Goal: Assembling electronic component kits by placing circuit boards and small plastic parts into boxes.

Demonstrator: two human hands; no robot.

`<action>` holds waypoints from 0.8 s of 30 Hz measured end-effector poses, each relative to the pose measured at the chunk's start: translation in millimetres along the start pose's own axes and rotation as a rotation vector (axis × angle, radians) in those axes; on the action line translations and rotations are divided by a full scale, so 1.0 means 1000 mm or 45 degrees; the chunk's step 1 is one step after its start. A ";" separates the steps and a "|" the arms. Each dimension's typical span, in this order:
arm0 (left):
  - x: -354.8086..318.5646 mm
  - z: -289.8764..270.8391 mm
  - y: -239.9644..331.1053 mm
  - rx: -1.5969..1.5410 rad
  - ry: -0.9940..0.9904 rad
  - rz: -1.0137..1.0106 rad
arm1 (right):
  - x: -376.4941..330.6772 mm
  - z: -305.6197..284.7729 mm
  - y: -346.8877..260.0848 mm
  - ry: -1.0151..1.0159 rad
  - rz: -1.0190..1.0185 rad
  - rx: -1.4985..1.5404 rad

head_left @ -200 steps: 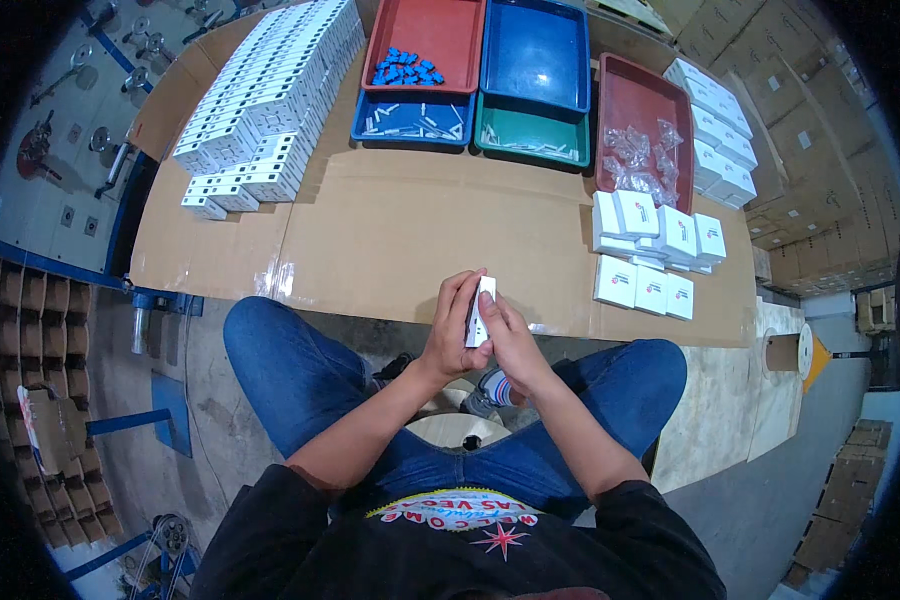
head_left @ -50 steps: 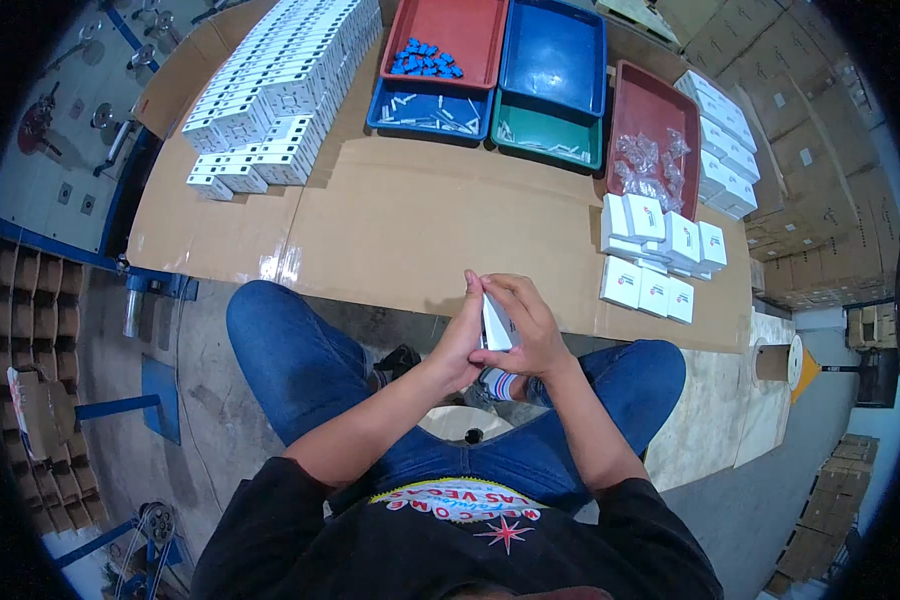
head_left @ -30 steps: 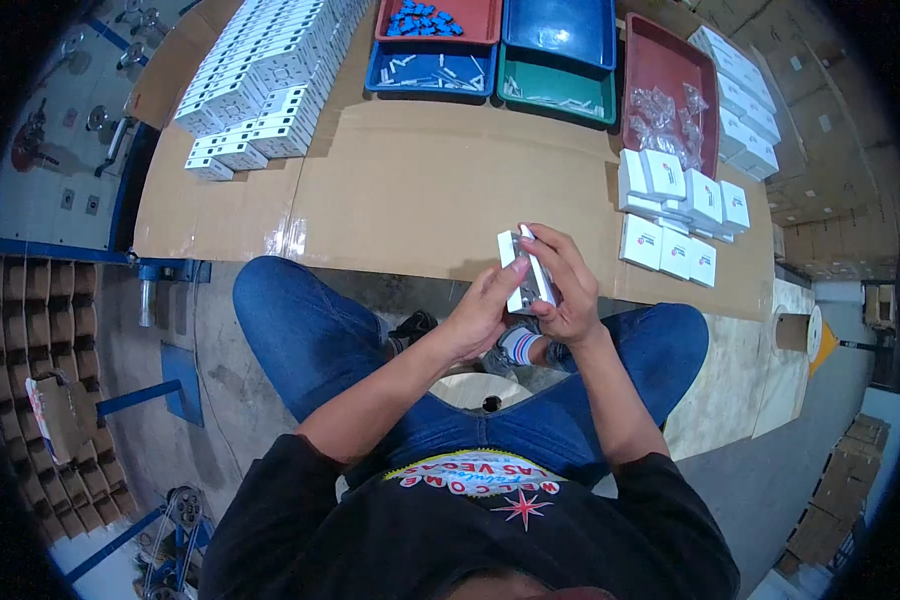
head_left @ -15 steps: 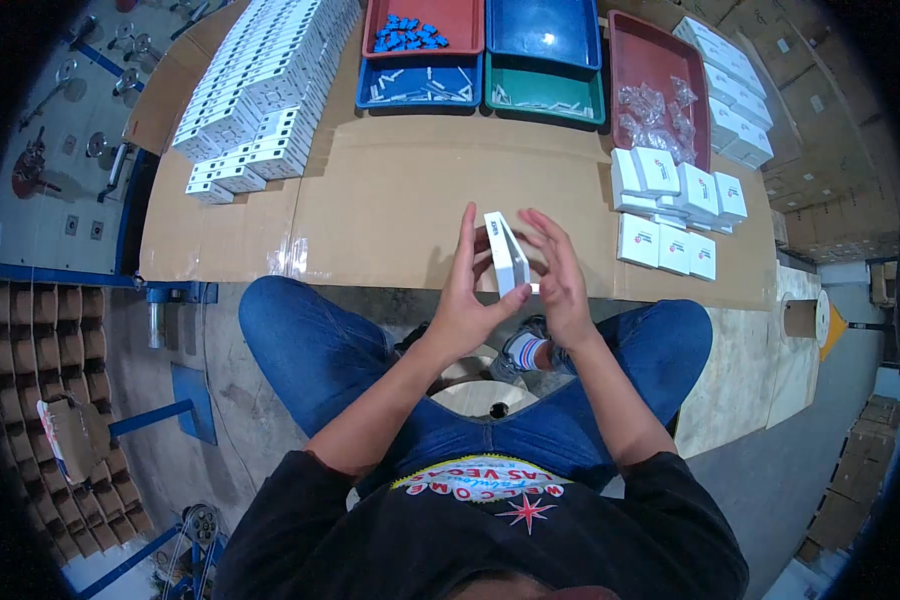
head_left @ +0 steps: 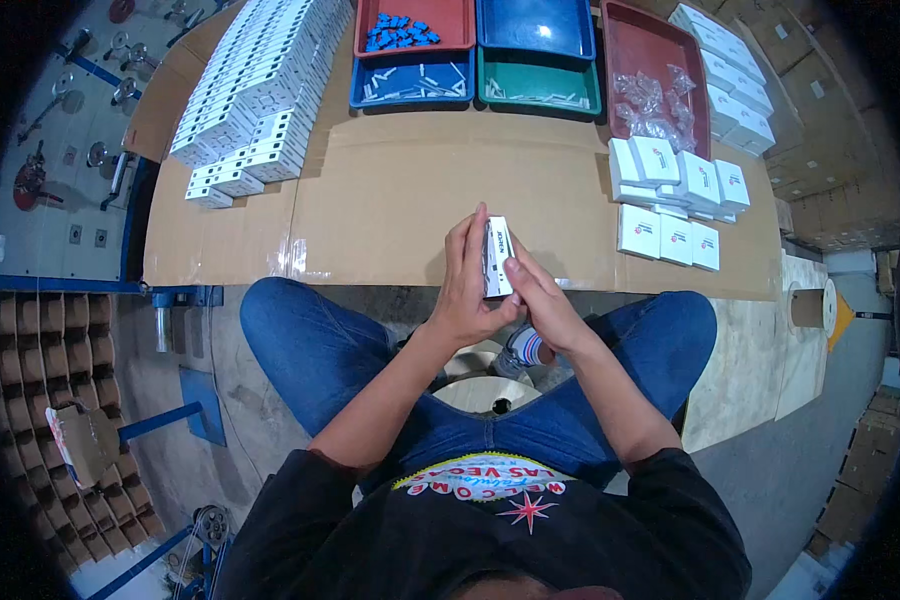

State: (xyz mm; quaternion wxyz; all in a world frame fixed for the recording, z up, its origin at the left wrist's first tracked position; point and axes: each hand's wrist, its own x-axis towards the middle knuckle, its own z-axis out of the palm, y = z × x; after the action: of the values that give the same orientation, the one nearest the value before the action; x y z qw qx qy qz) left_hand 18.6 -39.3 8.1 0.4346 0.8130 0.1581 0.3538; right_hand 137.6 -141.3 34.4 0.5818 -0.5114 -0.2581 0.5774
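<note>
White rectangular box (head_left: pixel 497 257), slim, flat-sided, sharp-cornered, dark print along one narrow face; apparently smooth card.

Head view, sole view. Location: between the two palms, raised near the front edge of the counter (head_left: pixel 400 200). Grip, left hand (head_left: pixel 462 292): closed along the box's left side, fingers extended. Grip, right hand (head_left: pixel 552 308): closed from the right, thumb against the printed face. Interior contents: cannot tell.

Handling note, by judgement: press evenly with flat fingers, square the corners, and spare the thin edges, which could crease.

Surroundings: counter, covered in matt brown cardboard, tape glossy at left. White slotted units (head_left: pixel 255 110), hard and blocky, ranked in rows. Red tray (head_left: pixel 458 25), rigid, with small blue pieces (head_left: pixel 402 36). Green tray (head_left: pixel 540 72), with pale slender rods (head_left: pixel 557 99). Dark red tray (head_left: pixel 655 40), with crinkled clear plastic bags (head_left: pixel 650 100). White square boxes (head_left: pixel 675 190), smooth-faced, stacked at right.
</note>
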 end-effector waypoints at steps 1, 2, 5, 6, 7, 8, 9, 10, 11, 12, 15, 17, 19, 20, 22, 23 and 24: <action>-0.001 0.003 -0.003 0.018 0.057 0.007 | 0.001 0.003 0.002 0.006 -0.120 -0.078; -0.001 0.005 -0.008 0.022 0.054 0.004 | 0.002 0.004 0.005 0.004 -0.119 -0.072; -0.004 0.011 -0.023 0.103 0.078 0.007 | 0.007 0.007 0.005 0.031 -0.124 -0.057; -0.006 0.012 -0.026 0.115 0.079 0.016 | 0.006 0.010 0.001 0.052 -0.062 -0.003; -0.005 0.014 -0.027 0.122 0.078 0.028 | 0.005 0.011 -0.001 0.080 -0.002 0.050; -0.005 0.015 -0.028 0.118 0.074 0.030 | 0.005 0.008 -0.001 0.085 -0.002 0.050; -0.004 0.014 -0.029 0.115 0.056 0.080 | 0.005 0.005 -0.002 0.087 0.031 0.092; -0.003 0.013 -0.028 0.115 0.037 0.129 | 0.004 0.004 -0.002 0.087 0.064 0.136; -0.003 0.013 -0.026 0.114 0.034 0.130 | 0.003 0.003 -0.002 0.089 0.063 0.138; -0.003 0.013 -0.024 0.073 0.021 0.118 | 0.003 0.003 -0.003 0.083 0.050 0.159; -0.003 0.012 -0.021 0.039 0.013 0.114 | 0.002 0.005 0.001 0.104 0.008 0.167; -0.005 0.011 -0.023 0.044 0.013 0.113 | 0.005 0.003 0.009 0.134 -0.012 0.161; -0.007 0.011 -0.024 0.094 0.047 0.142 | 0.007 0.000 0.014 0.082 -0.025 0.050; -0.007 0.011 -0.024 0.094 0.048 0.143 | 0.007 0.001 0.015 0.082 -0.026 0.049; -0.007 0.010 -0.024 0.128 0.058 0.194 | 0.004 0.006 0.013 0.132 -0.129 -0.037; -0.007 0.011 -0.024 0.127 0.059 0.194 | 0.002 0.009 0.011 0.133 -0.129 -0.038; -0.007 0.012 -0.024 0.131 0.071 0.204 | 0.000 0.012 0.008 0.165 -0.122 -0.055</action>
State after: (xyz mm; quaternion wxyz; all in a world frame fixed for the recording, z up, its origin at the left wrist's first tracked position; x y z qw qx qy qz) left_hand 23.1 -37.0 -19.0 0.3581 0.8341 0.1224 0.4013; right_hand 123.7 -139.3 30.9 0.6130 -0.5473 -0.2564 0.5089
